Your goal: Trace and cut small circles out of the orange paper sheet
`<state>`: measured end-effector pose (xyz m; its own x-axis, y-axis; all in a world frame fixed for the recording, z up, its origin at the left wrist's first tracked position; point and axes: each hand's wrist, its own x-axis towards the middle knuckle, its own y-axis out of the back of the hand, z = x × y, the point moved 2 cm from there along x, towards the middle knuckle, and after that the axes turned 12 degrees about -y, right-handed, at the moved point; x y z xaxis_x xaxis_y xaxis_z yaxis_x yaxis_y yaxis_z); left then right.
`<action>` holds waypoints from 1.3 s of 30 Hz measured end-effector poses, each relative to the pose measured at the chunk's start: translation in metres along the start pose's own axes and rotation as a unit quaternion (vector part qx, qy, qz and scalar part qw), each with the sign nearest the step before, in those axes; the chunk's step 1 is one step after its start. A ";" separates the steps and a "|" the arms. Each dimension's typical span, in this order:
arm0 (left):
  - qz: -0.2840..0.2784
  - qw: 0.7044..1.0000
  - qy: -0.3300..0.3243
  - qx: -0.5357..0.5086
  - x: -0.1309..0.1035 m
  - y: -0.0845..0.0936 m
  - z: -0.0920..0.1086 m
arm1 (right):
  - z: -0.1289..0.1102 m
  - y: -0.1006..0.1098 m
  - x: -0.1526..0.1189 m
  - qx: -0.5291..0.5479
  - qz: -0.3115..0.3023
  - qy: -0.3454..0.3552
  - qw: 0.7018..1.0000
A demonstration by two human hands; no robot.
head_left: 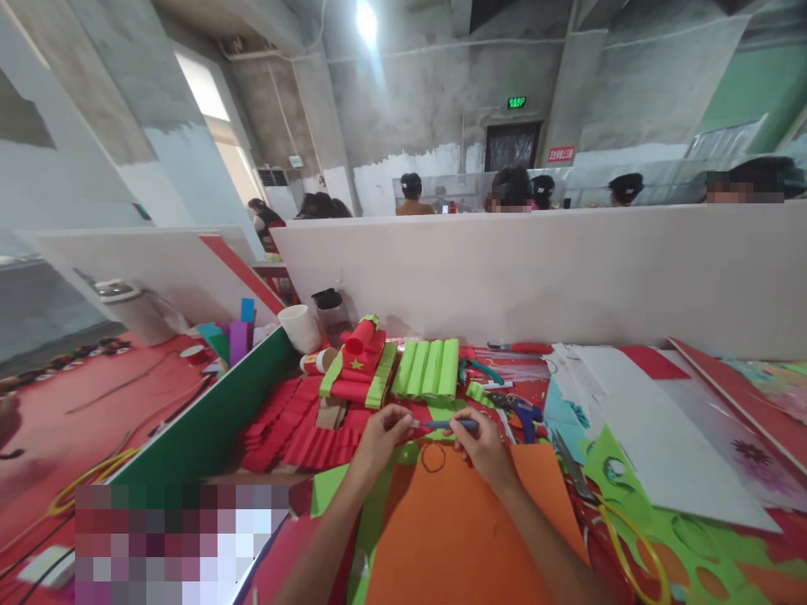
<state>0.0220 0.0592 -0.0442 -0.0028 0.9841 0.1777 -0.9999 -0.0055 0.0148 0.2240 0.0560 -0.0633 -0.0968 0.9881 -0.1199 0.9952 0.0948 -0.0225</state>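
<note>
head view | forward, downward — orange paper (466, 525) near | wall (409, 92) far

Red table (533, 391) beneath orange sheet (466, 533), scissors (588, 494) (yellow-handled) alongside.

The person's bare left forearm (328, 525) and right forearm (547, 533) reach forward, slanting inward toward each other; the left hand (382, 430) and right hand (485, 444) sit near one another yet apart, fingertips (405, 418) of each drawn into a pinch
</note>
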 end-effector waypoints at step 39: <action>-0.248 0.867 -0.187 0.389 -0.022 -0.012 0.017 | 0.013 -0.016 -0.011 -0.468 0.060 0.224 0.853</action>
<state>0.0345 0.0343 -0.0321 0.5756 0.7737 0.2646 -0.5633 0.1407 0.8142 0.2086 0.0424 -0.0746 -0.1884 0.9248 0.3304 0.5913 -0.1618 0.7901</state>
